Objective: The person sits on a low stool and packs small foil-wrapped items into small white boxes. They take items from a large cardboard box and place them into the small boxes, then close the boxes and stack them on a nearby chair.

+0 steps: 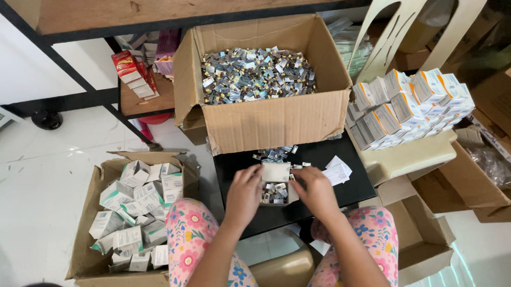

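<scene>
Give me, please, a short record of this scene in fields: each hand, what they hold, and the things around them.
left hand: the left hand grips the left side of the small open box
right hand: the right hand grips its right side
small open box: white, partly filled with small shiny packets
surface: black table with paper slips
behind: large cardboard box full of shiny packets
left on floor: cardboard box of white cartons
right: stacked white cartons on a cream plastic chair

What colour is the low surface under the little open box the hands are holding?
Black. The low table under the small open box is glossy black, clearest in the head view.
</scene>
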